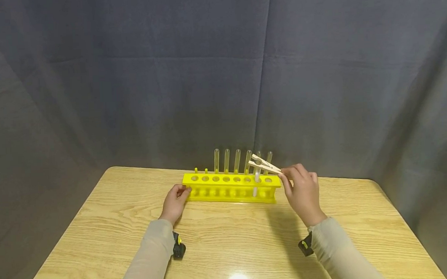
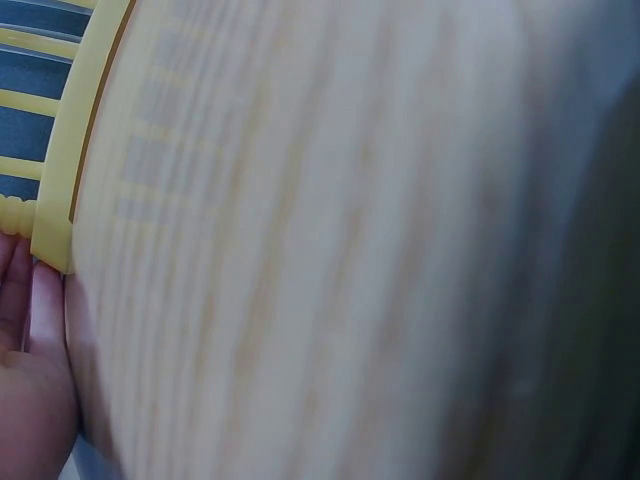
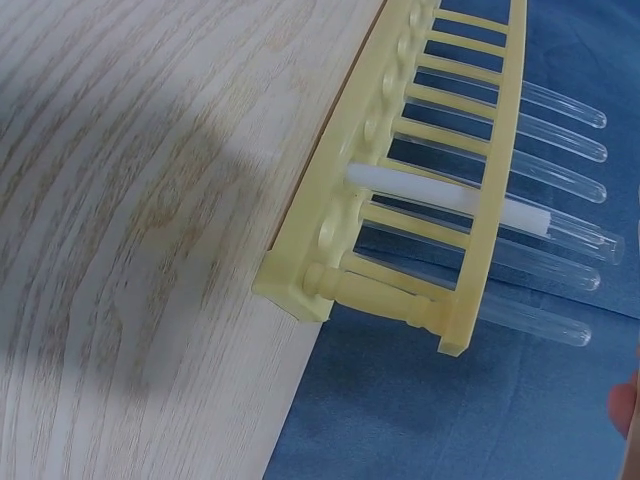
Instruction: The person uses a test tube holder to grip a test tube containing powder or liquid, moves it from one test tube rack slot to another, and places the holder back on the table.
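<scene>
My right hand (image 1: 304,192) pinches the tail end of a wooden test tube clamp (image 1: 269,165). In the head view, the clamp's forked end overlaps the top of a test tube (image 1: 257,177) with white contents, standing in the yellow test tube rack (image 1: 229,179). The right wrist view shows that tube's rim (image 3: 614,248) with no clamp around it; only a sliver of wood and a fingertip (image 3: 622,405) appear at the right edge. My left hand (image 1: 175,201) grips the rack's left end, thumb (image 2: 47,315) at the lower board.
Several clear test tubes (image 1: 227,159) stand upside down on pegs along the rack's back. Bare pegs (image 1: 196,170) stick up at the left. The wooden table (image 1: 221,240) ends just behind the rack, against a dark curtain (image 1: 168,96).
</scene>
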